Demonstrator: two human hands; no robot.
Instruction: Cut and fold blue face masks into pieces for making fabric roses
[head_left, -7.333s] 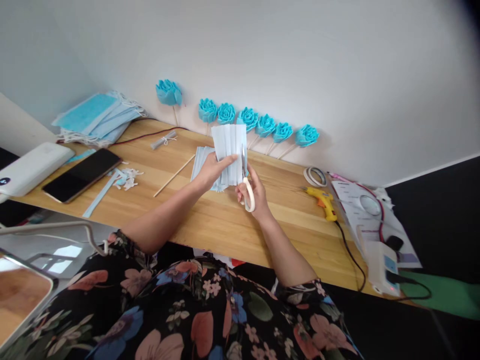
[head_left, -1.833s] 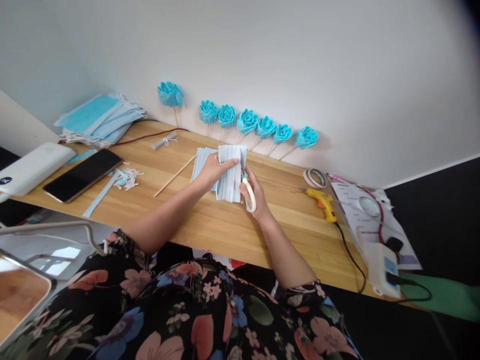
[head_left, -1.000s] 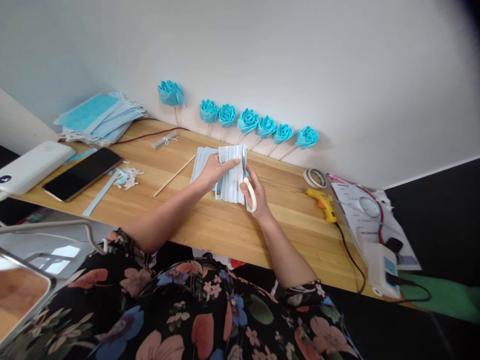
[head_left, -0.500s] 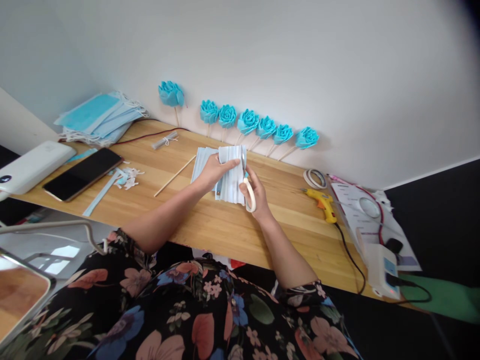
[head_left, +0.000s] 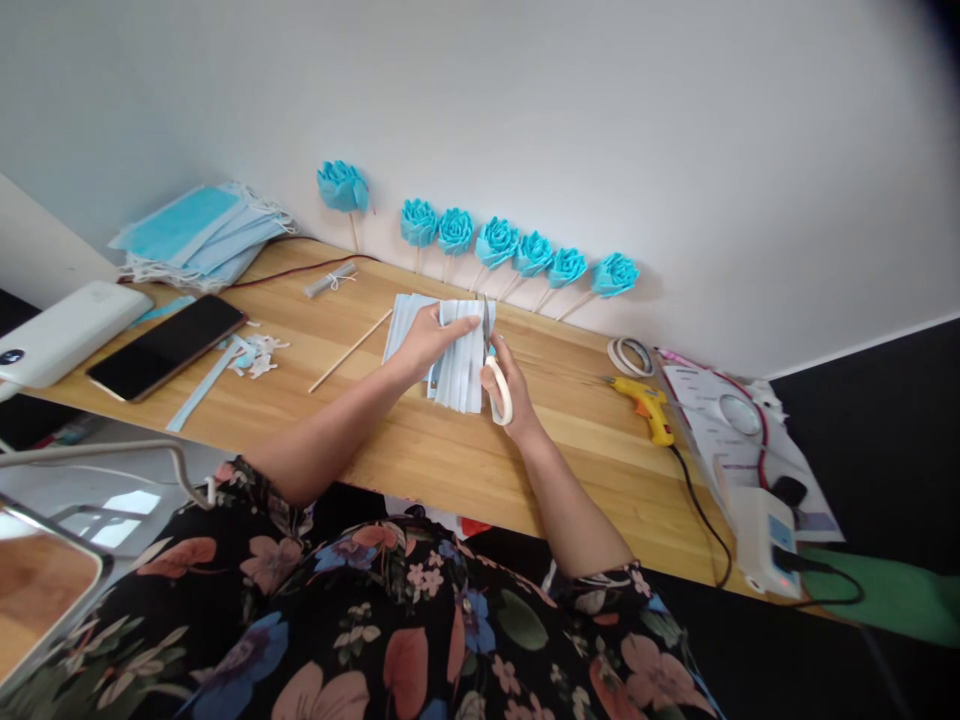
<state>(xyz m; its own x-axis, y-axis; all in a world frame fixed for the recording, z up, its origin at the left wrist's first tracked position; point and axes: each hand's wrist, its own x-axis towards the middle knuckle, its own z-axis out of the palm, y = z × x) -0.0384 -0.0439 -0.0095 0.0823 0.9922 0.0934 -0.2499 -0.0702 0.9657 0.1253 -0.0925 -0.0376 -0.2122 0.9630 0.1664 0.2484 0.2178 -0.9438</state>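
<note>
My left hand (head_left: 424, 340) grips a pale blue pleated face mask (head_left: 459, 362) and holds it upright above the wooden table (head_left: 420, 440). My right hand (head_left: 507, 385) is closed round the white handles of a pair of scissors (head_left: 492, 365). The blades point up along the mask's right edge. More flat masks (head_left: 401, 318) lie on the table under and behind my left hand.
Several blue mask roses on sticks (head_left: 495, 240) lean on the wall. A stack of masks (head_left: 196, 232), a phone (head_left: 165, 345), a power bank (head_left: 64, 330), cut scraps (head_left: 251, 355) and a wooden stick (head_left: 349, 350) lie left. Tape (head_left: 628, 352), a yellow glue gun (head_left: 645, 403) and papers lie right.
The mask came down from high above the table to just over it. The scissors have worked up along its right edge; both hands stay in nearly the same place.
</note>
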